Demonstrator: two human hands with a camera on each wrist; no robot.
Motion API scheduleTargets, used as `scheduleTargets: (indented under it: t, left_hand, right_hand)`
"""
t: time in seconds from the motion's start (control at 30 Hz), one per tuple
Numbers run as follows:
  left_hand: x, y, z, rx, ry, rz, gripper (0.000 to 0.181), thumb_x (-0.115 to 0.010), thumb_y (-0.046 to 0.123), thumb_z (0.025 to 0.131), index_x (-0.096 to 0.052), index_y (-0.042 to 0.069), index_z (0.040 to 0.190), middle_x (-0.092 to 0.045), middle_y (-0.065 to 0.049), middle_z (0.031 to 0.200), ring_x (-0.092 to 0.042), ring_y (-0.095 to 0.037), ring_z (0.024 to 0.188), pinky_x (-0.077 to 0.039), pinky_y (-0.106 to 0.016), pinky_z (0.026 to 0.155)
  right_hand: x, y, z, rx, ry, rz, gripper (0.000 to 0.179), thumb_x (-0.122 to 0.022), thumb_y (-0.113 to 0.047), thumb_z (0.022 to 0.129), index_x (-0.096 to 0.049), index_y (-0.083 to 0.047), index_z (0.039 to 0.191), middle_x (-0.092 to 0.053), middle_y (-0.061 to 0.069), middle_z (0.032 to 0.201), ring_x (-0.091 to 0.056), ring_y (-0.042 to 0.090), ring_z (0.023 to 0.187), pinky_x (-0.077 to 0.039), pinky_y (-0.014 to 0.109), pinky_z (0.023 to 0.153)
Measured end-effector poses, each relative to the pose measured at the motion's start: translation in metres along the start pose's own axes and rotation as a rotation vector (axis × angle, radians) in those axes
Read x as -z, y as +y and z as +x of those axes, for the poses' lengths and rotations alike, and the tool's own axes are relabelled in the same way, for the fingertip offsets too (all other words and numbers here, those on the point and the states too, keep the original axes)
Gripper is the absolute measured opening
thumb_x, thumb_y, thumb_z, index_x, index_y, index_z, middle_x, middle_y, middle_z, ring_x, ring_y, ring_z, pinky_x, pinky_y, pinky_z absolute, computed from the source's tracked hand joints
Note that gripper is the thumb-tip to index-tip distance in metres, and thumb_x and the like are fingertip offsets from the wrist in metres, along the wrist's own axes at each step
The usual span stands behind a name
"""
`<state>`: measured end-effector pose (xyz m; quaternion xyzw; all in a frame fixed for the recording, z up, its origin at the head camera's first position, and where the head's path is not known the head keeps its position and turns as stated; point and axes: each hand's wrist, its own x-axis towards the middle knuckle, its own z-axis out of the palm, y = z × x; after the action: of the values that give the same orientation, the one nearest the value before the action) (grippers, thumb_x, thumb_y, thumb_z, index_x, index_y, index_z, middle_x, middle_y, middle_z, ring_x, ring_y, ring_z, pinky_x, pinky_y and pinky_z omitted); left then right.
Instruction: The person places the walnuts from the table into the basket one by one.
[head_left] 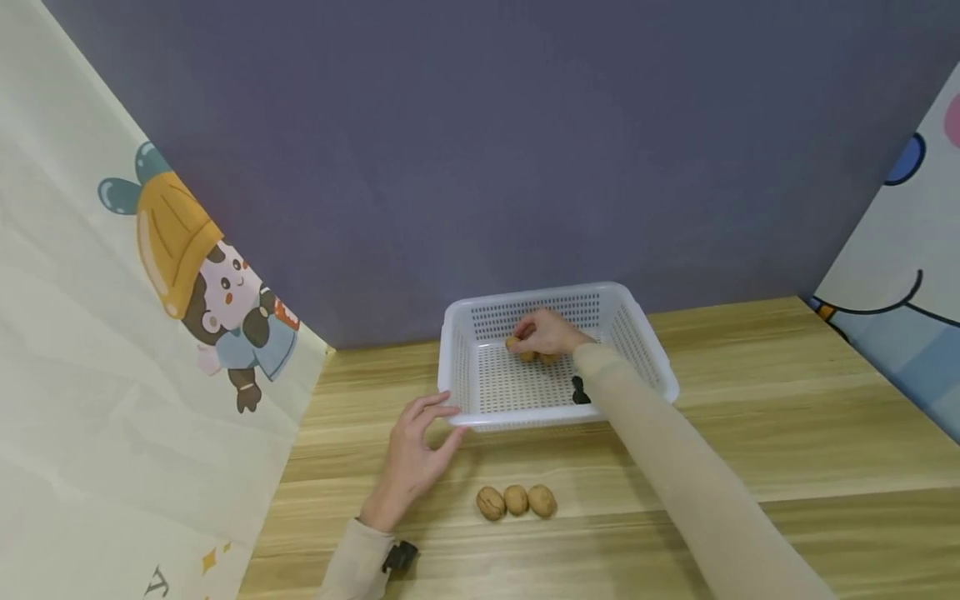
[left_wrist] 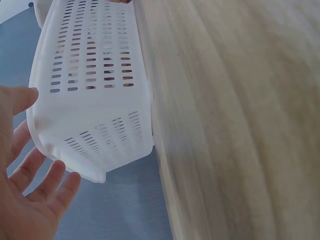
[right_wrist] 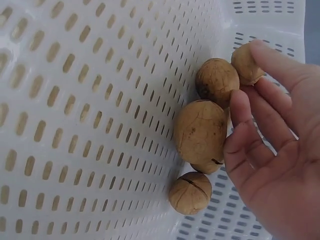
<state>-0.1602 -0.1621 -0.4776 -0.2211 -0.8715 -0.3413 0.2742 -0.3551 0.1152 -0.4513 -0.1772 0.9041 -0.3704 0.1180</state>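
Note:
In the head view, my left hand [head_left: 414,454] grips the near left corner of a white perforated plastic basket [head_left: 540,417]. In the left wrist view, the left thumb lies at the basket's rim [left_wrist: 33,107], while the other fingers reach behind the corner. My right hand [head_left: 551,333] is down inside the basket, towards its back wall. Its thumb and fingertips pinch a walnut [right_wrist: 247,65]. More walnuts [right_wrist: 201,131] lie on the basket floor close by, right beside the curled lower fingers. One cracked walnut [right_wrist: 190,193] sits at the end of that group.
Three walnuts [head_left: 516,500] stand in a row on the wooden table [head_left: 360,367], in front of the basket. A dark grey wall panel [head_left: 487,167] rises behind the basket. Printed cloth panels border the table at left and right. Small black devices are strapped to both wrists.

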Motion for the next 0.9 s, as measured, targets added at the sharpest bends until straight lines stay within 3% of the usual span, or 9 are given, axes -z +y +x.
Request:
scheduleTargets:
  t: [0.27,0.53,0.9]
  left_hand:
    - [-0.001,-0.002,-0.003,0.010,-0.017,0.011,0.031,-0.092,0.014,0.081,-0.078,0.010,0.108,-0.074,-0.012,0.132,-0.069,-0.034,0.123,-0.056,-0.056,0.110]
    - [0.000,-0.001,-0.002,0.023,-0.009,0.002,0.030,-0.092,0.012,0.080,-0.078,0.010,0.107,-0.074,-0.011,0.132,-0.069,-0.034,0.124,-0.056,-0.055,0.111]
    - [0.001,-0.001,0.000,0.019,-0.012,0.009,0.030,-0.091,0.014,0.081,-0.078,0.010,0.108,-0.073,-0.011,0.133,-0.068,-0.034,0.125,-0.056,-0.056,0.111]
  right_hand:
    - [-0.001,0.000,-0.001,0.045,-0.021,-0.084,0.039,-0.079,-0.026,0.097,-0.073,-0.003,0.128,-0.077,0.013,0.125,-0.071,0.031,0.119,-0.058,0.049,0.108]
    - [0.010,-0.023,-0.009,0.117,-0.052,-0.112,0.041,-0.073,-0.026,0.100,-0.070,-0.002,0.133,-0.075,0.013,0.129,-0.069,0.031,0.122,-0.057,0.049,0.109]
    - [0.049,-0.054,-0.038,0.188,-0.066,0.001,0.040,-0.073,-0.029,0.101,-0.070,-0.007,0.135,-0.073,0.013,0.134,-0.067,0.032,0.127,-0.056,0.052,0.111]
